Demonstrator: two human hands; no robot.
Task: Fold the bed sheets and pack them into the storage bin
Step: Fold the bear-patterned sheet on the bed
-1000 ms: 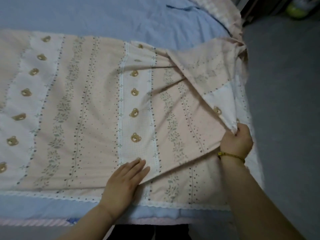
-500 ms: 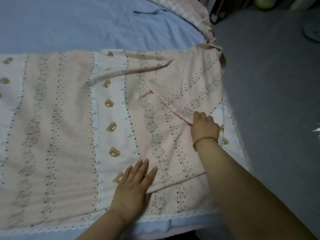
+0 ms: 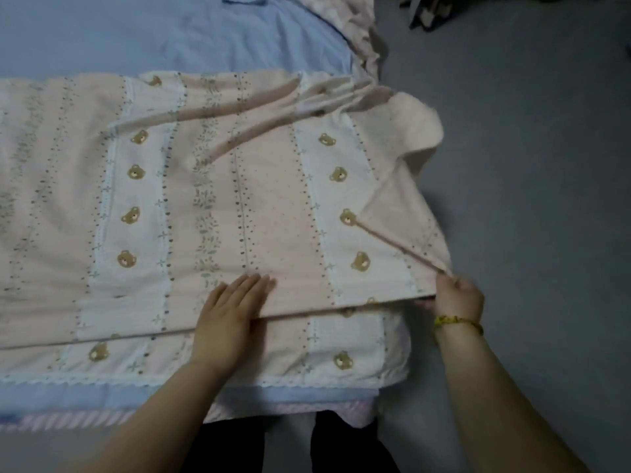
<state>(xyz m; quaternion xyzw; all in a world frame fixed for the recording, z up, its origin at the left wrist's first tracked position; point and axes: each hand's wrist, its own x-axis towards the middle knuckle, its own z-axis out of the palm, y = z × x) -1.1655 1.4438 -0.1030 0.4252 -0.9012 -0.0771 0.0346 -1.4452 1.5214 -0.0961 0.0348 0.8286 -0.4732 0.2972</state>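
My right hand (image 3: 457, 297), fingers pinching a corner of the sheet (image 3: 266, 199), has drawn it back outward, probably to square the fold; left hand (image 3: 232, 315) presses flat, fingers straight.

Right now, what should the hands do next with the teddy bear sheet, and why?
Probably the right hand should tug its pinched corner outward, flattening it. The corner is flipped back, plain side up, with wrinkles behind, while the left hand presses flat on the sheet, holding the fold.
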